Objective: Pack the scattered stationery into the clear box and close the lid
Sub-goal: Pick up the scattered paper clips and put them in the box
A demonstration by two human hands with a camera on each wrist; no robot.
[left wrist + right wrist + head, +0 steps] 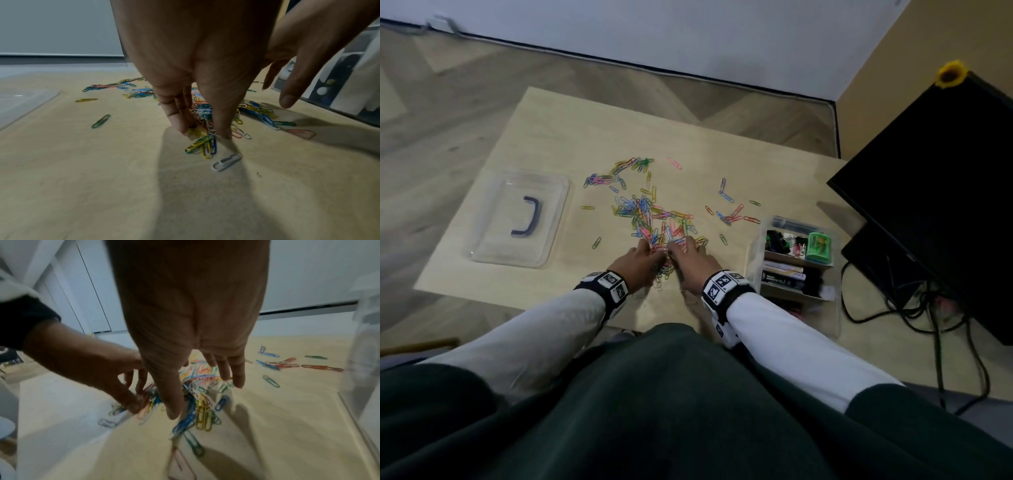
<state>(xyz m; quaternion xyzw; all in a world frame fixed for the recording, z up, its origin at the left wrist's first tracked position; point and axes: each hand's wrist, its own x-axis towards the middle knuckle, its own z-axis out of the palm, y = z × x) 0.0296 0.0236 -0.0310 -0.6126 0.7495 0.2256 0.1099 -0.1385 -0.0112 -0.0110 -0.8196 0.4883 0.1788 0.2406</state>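
Many coloured paper clips (650,216) lie scattered in the middle of the pale wooden table (571,137). My left hand (650,248) is at the near edge of the pile. In the left wrist view, the left hand (202,129) pinches a small bunch of clips (205,146) between thumb and fingers. Beside it, my right hand (683,245) rests on the pile with its fingers (236,374) spread and straight and its thumb on the clips (201,415). The clear box (751,263) stands to the right of the hands with stationery inside. Its lid (493,236), with a purple handle, lies flat at the left.
A black monitor (935,188) stands at the right, with cables (928,308) hanging beside the table. Loose clips (732,216) lie between the pile and the box. A green item (818,246) sits in the box's far compartment. Wood floor lies beyond the table.
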